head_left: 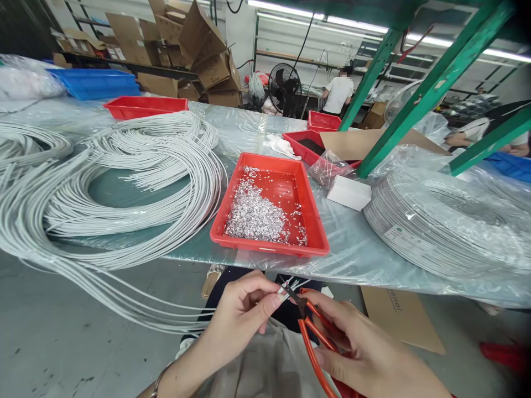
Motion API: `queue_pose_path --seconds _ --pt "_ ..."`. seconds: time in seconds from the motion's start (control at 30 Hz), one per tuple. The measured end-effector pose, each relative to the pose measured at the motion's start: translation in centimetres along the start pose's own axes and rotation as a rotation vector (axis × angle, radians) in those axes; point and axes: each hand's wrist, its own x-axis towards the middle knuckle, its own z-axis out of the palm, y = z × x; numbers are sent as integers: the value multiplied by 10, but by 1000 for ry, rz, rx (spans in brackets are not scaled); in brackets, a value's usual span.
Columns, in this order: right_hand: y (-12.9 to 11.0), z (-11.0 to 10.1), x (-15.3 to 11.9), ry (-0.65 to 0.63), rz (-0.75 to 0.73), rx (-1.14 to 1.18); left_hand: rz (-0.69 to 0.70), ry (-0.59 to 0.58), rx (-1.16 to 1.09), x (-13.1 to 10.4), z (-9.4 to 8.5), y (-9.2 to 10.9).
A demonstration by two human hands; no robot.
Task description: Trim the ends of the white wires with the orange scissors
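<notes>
Thumb and fingers of my left hand (249, 307) are pinched together on the ends of white cables (295, 284) above my lap. My right hand (352, 337) is wrapped round the orange handles of pliers (311, 337). The dark jaws of the pliers touch the cable ends at my left fingertips; whether a small metal piece lies between them is too small to tell. From the left, long white cables (166, 309) run towards my left hand. Beyond both hands, a red tray (269, 249) on the table holds a heap of small shiny metal pieces (255, 215).
Bundled white cable coils (136, 215) cover the table's left side. A wrapped cable coil (415, 232), a white box (349, 193) and green posts (435, 83) stand right. Red and blue trays (99, 84) line the back. Two people are in the background.
</notes>
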Motion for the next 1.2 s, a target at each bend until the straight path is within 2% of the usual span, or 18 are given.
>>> queue_pose_path --seconds 0.13,0.33,0.5,0.73,0.8,0.87,1.0,1.1,1.2 --pt "3 1 -1 10 -26 -24 24 37 37 0 0 -1" --pt "1 -2 0 -11 -16 -35 -39 89 9 1 0 0" --pt "2 -4 0 -54 -12 -61 -152 -9 -97 1 -6 -4" --pt "1 -6 -1 -49 -39 -91 -355 -260 -460 0 -10 -14" --pt "4 -6 -3 -35 -27 -86 -367 -249 -494 0 -8 -14" --pt "7 -5 -4 4 -17 -66 -346 -184 -479 -1 -6 -13" --pt "8 4 2 148 -10 188 -263 -68 -351 -3 -2 -9" --pt "3 20 17 241 14 504 -244 -40 -219 -4 3 -5" --pt "-1 35 34 257 2 772 -226 -48 -143 -4 5 -3"
